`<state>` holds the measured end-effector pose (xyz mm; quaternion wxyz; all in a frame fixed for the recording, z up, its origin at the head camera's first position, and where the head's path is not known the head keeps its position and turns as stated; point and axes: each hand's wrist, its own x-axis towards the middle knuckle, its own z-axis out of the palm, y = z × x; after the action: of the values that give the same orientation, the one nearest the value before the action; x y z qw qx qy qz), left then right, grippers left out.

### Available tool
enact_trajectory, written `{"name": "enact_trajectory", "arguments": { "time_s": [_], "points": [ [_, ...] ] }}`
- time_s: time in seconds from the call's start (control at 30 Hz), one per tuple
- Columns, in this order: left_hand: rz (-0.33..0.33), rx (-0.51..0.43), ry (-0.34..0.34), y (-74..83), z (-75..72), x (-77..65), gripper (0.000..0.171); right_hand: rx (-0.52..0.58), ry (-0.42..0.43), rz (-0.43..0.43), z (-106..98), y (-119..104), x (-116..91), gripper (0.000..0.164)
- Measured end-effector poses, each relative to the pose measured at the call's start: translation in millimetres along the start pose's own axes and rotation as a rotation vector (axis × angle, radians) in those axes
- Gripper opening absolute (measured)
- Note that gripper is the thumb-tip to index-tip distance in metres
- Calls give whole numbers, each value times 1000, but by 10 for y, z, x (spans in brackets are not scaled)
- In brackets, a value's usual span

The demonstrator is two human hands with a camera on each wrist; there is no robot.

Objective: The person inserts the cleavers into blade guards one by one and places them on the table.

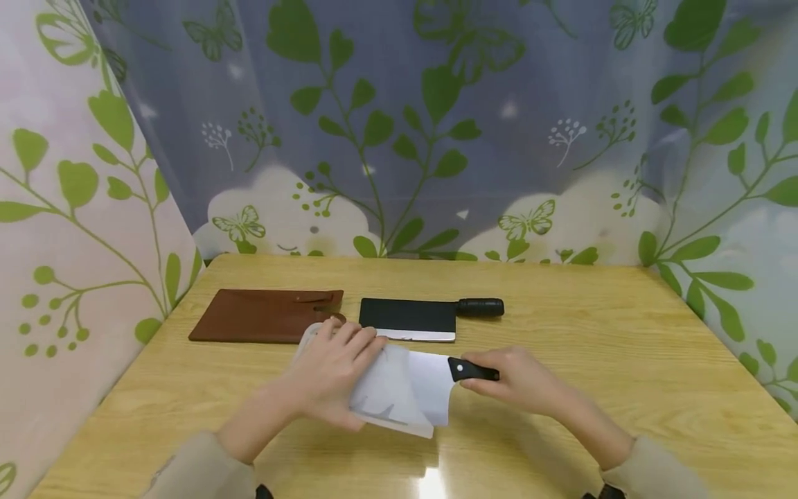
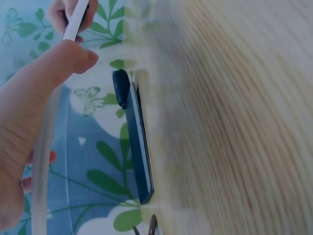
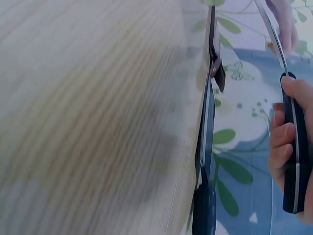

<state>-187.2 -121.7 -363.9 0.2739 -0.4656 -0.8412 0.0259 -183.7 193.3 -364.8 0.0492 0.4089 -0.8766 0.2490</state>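
Note:
My right hand (image 1: 520, 380) grips the black riveted handle (image 1: 476, 371) of a kitchen cleaver (image 1: 431, 378). The rest of its wide, shiny blade is hidden inside a white, partly see-through sleeve (image 1: 386, 391). My left hand (image 1: 333, 371) holds that sleeve by its left part, thumb on the near side and fingers over the far edge. In the left wrist view, the sleeve (image 2: 43, 171) appears edge-on, raised off the table. The right wrist view shows my fingers (image 3: 282, 134) curled round the handle.
Behind the hands, a second cleaver (image 1: 408, 315) with a dark blade and black handle lies on the wooden table (image 1: 592, 326). Left of it lies a brown leather sheath (image 1: 255, 315). A leaf-patterned curtain (image 1: 405, 138) hangs along the table's back edge.

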Motion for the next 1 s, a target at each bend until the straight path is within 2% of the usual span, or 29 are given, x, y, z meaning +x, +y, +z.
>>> {"name": "enact_trajectory", "arguments": {
  "time_s": [0.17, 0.37, 0.5, 0.77, 1.0],
  "points": [
    [-6, 10, -13, 43, 9, 69, 96, 17, 23, 24, 97, -55, 96, 32],
    [-15, 24, -29, 50, 0, 116, 99, 20, 42, 22, 106, -31, 131, 29],
    [-23, 32, -26, 51, 19, 114, 98, -36, 52, -2, 106, -7, 138, 29],
    [-58, 34, -73, 80, -2, 81, 99, -133, 49, -24, 92, -11, 162, 29],
    [-60, 52, -46, 84, -7, 32, 100, -252, 11, -41, 74, -46, 189, 36]
  ]
}}
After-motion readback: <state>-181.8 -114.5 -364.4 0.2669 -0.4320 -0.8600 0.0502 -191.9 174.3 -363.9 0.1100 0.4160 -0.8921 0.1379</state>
